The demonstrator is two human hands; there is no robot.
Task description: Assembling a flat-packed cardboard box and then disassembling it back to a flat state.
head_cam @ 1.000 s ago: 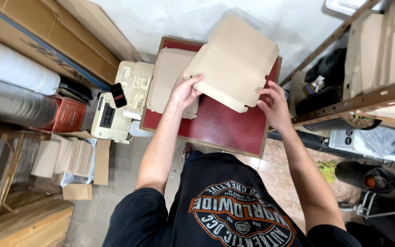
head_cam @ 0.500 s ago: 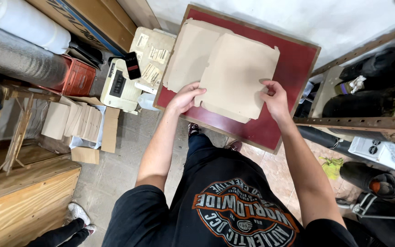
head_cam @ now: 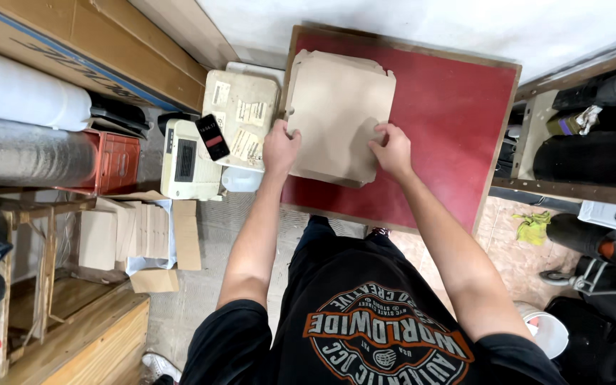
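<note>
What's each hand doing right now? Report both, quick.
Left hand: gripping the left edge of the flat cardboard sheet.
Right hand: fingers pressed on the sheet's lower right part; grip cannot be told.
</note>
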